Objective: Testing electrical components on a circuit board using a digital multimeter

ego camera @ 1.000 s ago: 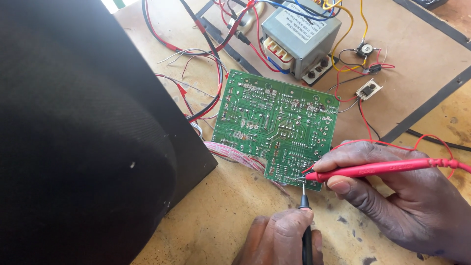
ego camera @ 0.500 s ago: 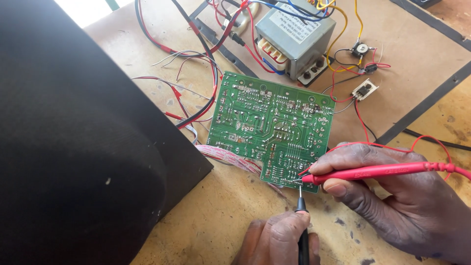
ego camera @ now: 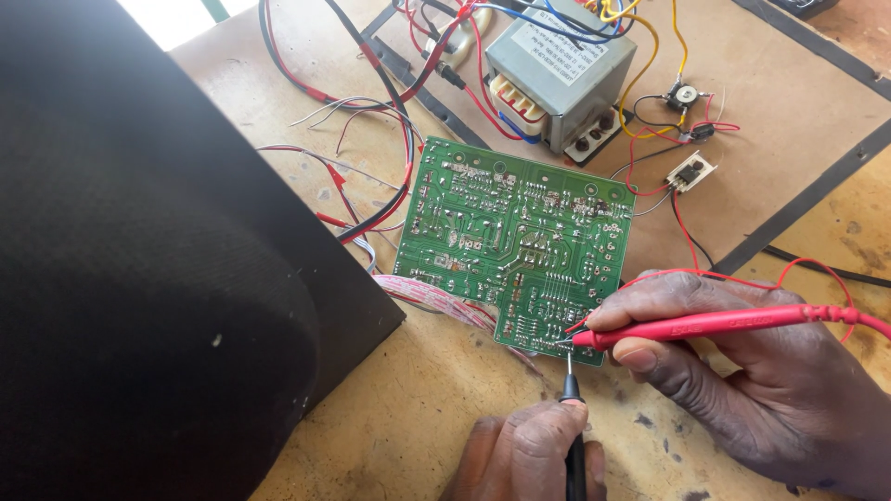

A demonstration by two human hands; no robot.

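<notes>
— What is the right hand (ego camera: 742, 380) holding?

— A slim red plastic test probe (ego camera: 705, 325), lying almost level across the hand. The fingers (ego camera: 650, 301) are closed around its shaft, thumb pressed underneath, and the metal tip touches the lower right corner of the flat green printed circuit board (ego camera: 515, 241).

— And the left hand (ego camera: 524, 455)?

— It comes up from the bottom edge of the view with its fingers pinched on a thin black test probe (ego camera: 574, 436), held nearly upright. Its needle tip meets the board just beside the red one, so the two tips sit very close together at the same corner.

— Where does the board lie?

— Solder side up on the scuffed yellowish wooden worktop (ego camera: 418, 408), tilted a little, with a pinkish ribbon of wires (ego camera: 445, 301) coming out from under its lower left edge.

— What lies around it?

— Behind the board, a boxy grey metal transformer (ego camera: 557, 60) with red, yellow and blue leads. To its right, well apart from the hands, a small white component on wires (ego camera: 691, 172). A large black fabric-covered shape (ego camera: 139, 278) fills the whole left side. A loose red lead (ego camera: 817, 274) loops over the right hand's back.
</notes>
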